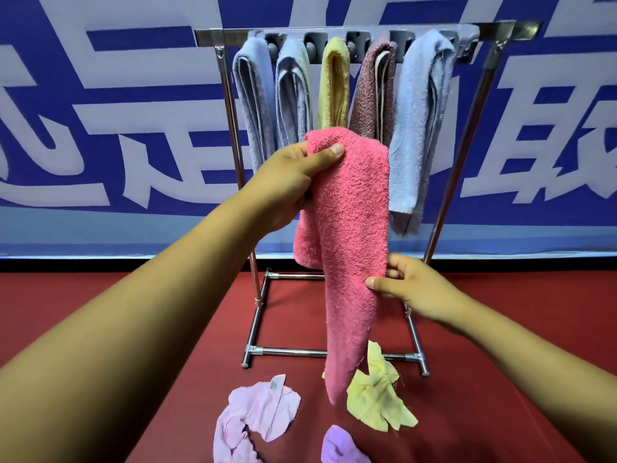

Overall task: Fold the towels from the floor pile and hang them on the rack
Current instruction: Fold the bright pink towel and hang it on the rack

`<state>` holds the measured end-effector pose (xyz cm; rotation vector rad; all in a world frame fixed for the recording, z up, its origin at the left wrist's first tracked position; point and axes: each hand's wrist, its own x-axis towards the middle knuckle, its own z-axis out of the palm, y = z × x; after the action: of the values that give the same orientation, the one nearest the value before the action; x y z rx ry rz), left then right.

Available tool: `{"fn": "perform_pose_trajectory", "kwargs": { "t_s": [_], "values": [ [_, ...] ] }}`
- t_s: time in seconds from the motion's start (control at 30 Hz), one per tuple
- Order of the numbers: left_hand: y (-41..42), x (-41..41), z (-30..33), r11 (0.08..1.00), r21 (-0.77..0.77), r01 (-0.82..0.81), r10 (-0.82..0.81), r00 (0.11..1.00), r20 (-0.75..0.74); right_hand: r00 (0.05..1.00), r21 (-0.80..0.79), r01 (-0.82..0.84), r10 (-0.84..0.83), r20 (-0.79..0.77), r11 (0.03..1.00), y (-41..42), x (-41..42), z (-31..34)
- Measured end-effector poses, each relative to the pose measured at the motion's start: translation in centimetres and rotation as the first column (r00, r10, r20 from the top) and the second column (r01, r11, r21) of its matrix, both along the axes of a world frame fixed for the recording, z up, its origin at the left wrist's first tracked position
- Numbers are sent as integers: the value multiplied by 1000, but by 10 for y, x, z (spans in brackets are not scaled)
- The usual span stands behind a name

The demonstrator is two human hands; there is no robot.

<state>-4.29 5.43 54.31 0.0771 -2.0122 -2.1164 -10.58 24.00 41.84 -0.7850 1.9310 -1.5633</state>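
At the bottom of the frame a lilac cloth (pixel 257 416), a purple cloth (pixel 340 446) and a yellow cloth (pixel 377 396) wait on the red floor (pixel 150 329). Above them, mid-frame, the right hand (pixel 414 289) pinches the pink towel (pixel 350 228) at its edge; the left hand (pixel 290 182) grips its top. Best to level both edges before folding, then drape it on the rack (pixel 367 33), upper centre, where five towels hang.
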Motion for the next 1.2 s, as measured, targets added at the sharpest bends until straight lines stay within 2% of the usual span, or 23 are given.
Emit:
{"fn": "perform_pose_trajectory", "kwargs": {
  "t_s": [0.13,0.43,0.57,0.67,0.9,1.0,1.07,1.13,1.2],
  "values": [
    [1,2,5,1000,18,8,-8,1000,-9,998,-19,35,-35,-43,999,3,-4,4],
    [-3,4,5,999,32,11,-10,1000,-21,988,-13,148,-149,-35,989,9,-6,8],
    [-2,3,2,996,93,14,-13,1000,-10,999,20,45,-44,-7,999,9,-6,19],
    [-2,1,2,992,128,-6,7,1000,-5,997,-46,-34,37,66,998,4,-3,31],
    [-4,1,-13,986,157,-51,42,997,59,992,-193,-7,31,122,981,-6,8,44],
    [-6,6,-29,991,121,47,-70,980,187,992,-268,15,20,126,963,-10,7,49],
    [-8,11,-40,986,50,156,-164,938,305,988,-308,47,0,152,950,-12,6,52],
    [-10,15,-49,963,3,271,-254,900,354,983,-335,71,-10,181,939,-13,4,55],
    [-11,16,-57,938,25,346,-331,871,363,980,-355,89,-17,199,931,-15,2,58]
  ]
}}
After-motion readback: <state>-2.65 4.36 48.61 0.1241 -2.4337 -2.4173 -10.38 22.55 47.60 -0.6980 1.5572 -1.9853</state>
